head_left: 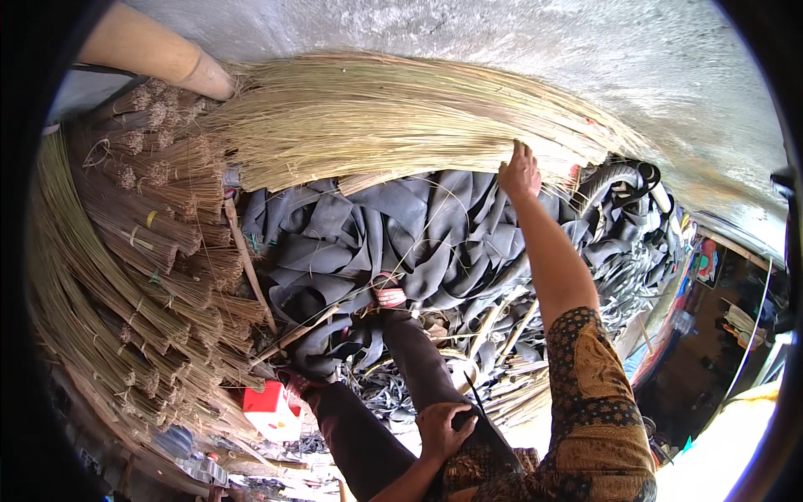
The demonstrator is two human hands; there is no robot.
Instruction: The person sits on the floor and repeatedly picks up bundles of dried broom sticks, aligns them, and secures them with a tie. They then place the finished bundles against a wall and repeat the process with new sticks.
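One pale straw heap (376, 117) lies along the wall (535, 29): right hand (520, 172) at its lower edge, fingers extended; below it, black strips (391, 205), left hand (443, 431) spread on a leg (422, 364), red-and-white box (272, 408), any lettering too small to read.

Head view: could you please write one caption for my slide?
Right hand at long, pale stalks beside heaped dark strips; left hand resting on a trousered leg.

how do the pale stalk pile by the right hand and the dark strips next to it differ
The stalk pile is straw-yellow; the dark strips are blackish. The stalk pile's pieces are thin and nearly parallel; the dark strips are mostly wider, bent and jumbled. Both are heaped.
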